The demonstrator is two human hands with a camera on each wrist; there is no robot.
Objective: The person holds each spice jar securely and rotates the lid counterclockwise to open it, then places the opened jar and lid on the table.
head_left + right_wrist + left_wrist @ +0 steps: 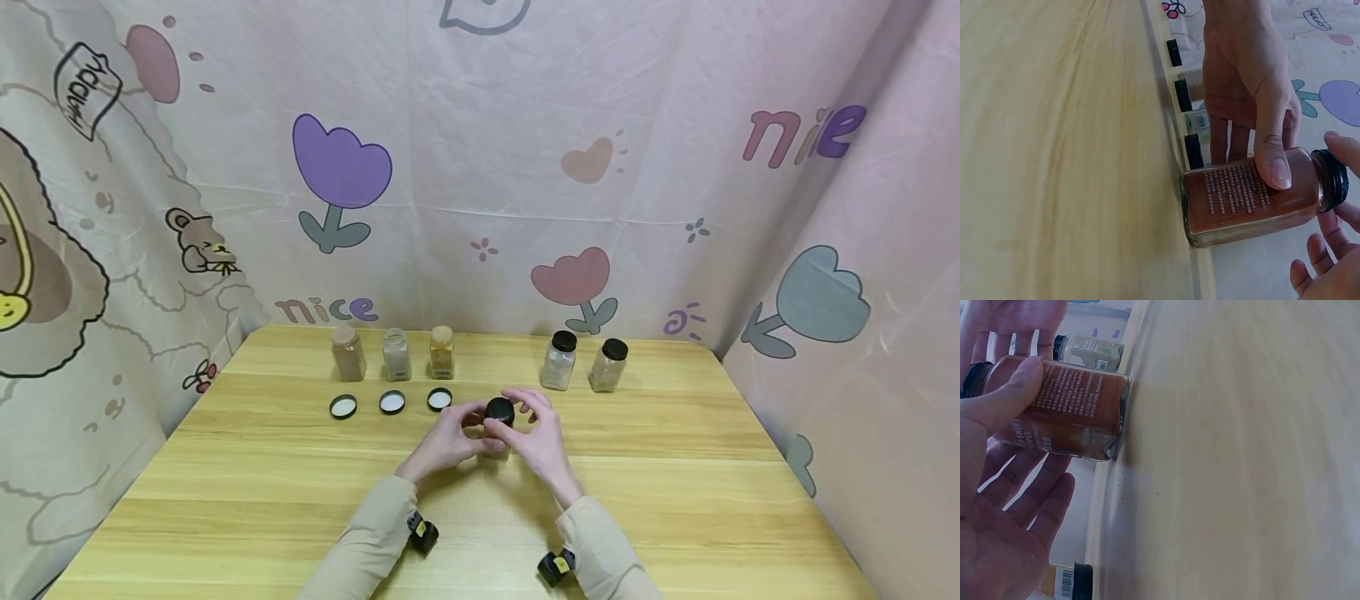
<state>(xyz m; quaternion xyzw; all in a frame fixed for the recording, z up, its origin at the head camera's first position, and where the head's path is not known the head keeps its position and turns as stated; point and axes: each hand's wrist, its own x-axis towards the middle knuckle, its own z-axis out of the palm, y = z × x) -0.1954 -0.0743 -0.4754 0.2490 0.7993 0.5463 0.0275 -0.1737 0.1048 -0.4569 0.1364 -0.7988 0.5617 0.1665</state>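
A glass jar of reddish-brown powder (1075, 394) stands upright on the table, with pale printed text on its side and a black lid (499, 410) on top. My left hand (448, 439) grips the jar's body; its thumb (1277, 169) presses on the printed side and the fingers reach behind. With thumb and fingers, my right hand (542, 439) pinches the lid's rim from the right. The right hand's other fingers (1321, 253) stay off the glass.
Three uncapped jars (348, 354) of powder stand at the back left, with three upturned black lids (392, 402) in a row before them. Two black-capped jars (558, 362) stand at the back right. A printed curtain (465, 167) hangs behind the wooden table (247, 492).
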